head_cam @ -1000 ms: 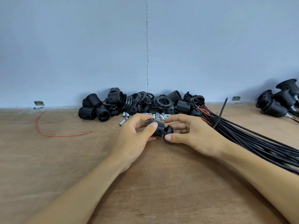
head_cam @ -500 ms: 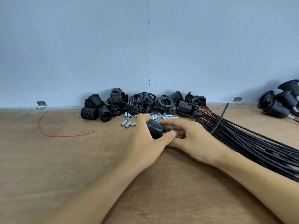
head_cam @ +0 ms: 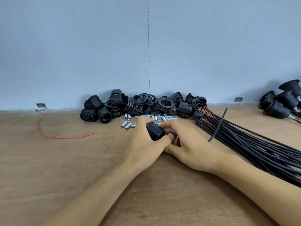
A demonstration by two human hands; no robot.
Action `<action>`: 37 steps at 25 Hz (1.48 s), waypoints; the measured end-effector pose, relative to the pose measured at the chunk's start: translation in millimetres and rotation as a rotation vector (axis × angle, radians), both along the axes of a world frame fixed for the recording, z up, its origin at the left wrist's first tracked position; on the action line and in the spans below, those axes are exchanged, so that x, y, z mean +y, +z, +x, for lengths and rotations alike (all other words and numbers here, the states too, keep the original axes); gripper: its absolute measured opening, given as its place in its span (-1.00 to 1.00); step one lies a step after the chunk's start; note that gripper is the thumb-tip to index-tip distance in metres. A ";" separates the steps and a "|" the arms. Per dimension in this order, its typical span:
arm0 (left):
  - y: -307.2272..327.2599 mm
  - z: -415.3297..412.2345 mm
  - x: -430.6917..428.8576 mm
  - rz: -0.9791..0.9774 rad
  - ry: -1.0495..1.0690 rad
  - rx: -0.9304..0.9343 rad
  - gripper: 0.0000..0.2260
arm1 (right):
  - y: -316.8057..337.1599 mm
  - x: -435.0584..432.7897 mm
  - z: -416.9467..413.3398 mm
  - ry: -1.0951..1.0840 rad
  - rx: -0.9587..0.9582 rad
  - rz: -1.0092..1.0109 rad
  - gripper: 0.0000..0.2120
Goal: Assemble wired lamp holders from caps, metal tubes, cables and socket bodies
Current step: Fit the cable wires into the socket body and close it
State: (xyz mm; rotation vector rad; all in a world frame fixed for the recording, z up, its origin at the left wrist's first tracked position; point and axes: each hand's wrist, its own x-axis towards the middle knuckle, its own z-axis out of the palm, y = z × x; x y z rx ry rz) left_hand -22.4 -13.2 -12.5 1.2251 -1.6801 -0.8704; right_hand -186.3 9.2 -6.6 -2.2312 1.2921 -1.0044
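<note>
The left hand point(head_cam: 143, 145) holds a black ribbed socket body point(head_cam: 155, 131) near the little metal tubes point(head_cam: 128, 125); the right hand point(head_cam: 189, 144) curls against its end, but I cannot tell what it holds

A brown wooden desk point(head_cam: 48, 168) meets a pale blue-grey wall point(head_cam: 65, 46). A thin seam point(head_cam: 148, 54) runs straight down the wall. A small left metal bracket point(head_cam: 41, 105) and a right metal bracket point(head_cam: 238, 100) sit where they meet. A thin red wire point(head_cam: 65, 138) lies curved on the desk's left side.
</note>
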 end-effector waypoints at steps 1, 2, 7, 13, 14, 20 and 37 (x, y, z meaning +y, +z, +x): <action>0.0 -0.2 0.1 0.002 0.000 0.002 -0.55 | 0.1 0.1 -0.2 -0.005 0.003 0.001 -0.60; -0.2 -0.1 0.1 0.001 -0.002 0.008 -0.55 | 0.5 0.1 -0.5 -0.006 -0.006 0.012 -0.58; 0.3 -1.2 1.9 -0.012 -0.058 0.044 -0.57 | 3.6 -0.5 0.3 0.027 0.002 0.028 -0.36; 0.0 -5.6 6.6 -0.056 -0.063 0.029 -0.58 | 9.1 1.7 2.1 0.076 0.044 0.048 -0.25; -0.2 -6.9 7.5 -0.048 -0.068 0.028 -0.57 | 9.4 2.5 2.4 0.080 0.046 0.049 -0.26; 1.7 -9.9 7.9 0.011 -0.088 -0.030 -0.51 | 9.5 3.8 1.6 0.061 0.119 -0.032 -0.26; -0.5 -4.5 2.7 -0.029 -0.008 0.088 -0.46 | -2.6 -9.0 0.2 -0.113 0.108 -0.080 -0.51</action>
